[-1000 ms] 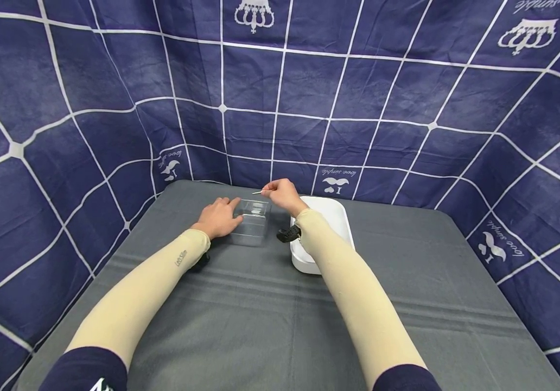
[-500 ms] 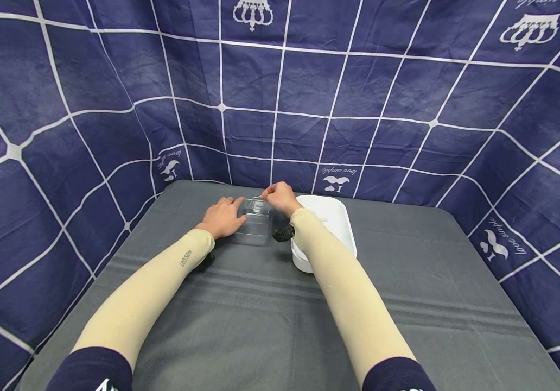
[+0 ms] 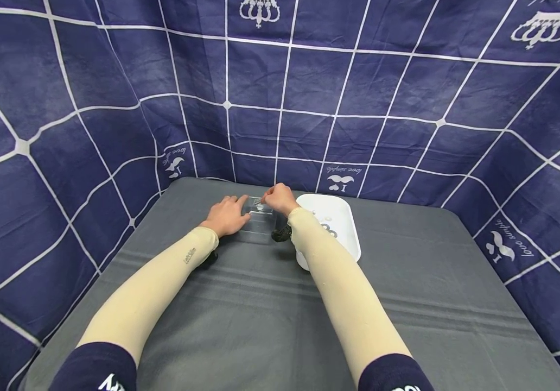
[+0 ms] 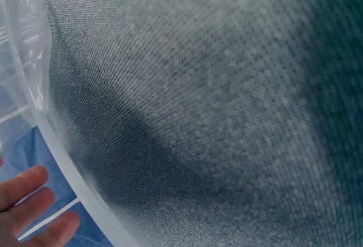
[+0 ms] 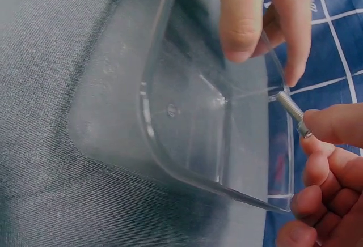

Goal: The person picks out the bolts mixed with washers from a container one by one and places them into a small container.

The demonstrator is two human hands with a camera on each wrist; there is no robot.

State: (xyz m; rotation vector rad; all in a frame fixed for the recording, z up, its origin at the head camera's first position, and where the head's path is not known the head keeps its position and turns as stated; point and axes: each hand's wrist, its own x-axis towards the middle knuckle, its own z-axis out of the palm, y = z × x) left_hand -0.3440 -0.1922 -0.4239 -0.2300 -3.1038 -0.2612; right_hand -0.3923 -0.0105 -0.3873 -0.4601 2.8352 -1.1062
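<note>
A clear plastic box [image 3: 256,234] rests on the grey cloth, seen close up in the right wrist view. My right hand [image 3: 280,199] pinches a small silver bolt [image 5: 292,108] between thumb and forefinger, its threaded end pointing over the box's far rim. The other right fingers [image 5: 334,196] are curled beside that rim. At the box's left side lies my left hand [image 3: 228,216], fingers extended and thumb reaching over the edge. Some left fingertips [image 4: 54,227] show in the corner of the left wrist view, with part of the clear plastic [image 4: 28,43] above them.
To the right of the box stands a white tray [image 3: 345,239] with several small grey ring-shaped pieces [image 3: 328,229]; my right forearm covers part of it. A blue cloth with white lines [image 3: 358,81] hangs behind and at both sides of the grey-covered table [image 3: 241,326].
My right hand has lowered toward the box with the bolt, which now slants over its far end. More of the tray's ring-shaped pieces show. My left hand stays at the box's side.
</note>
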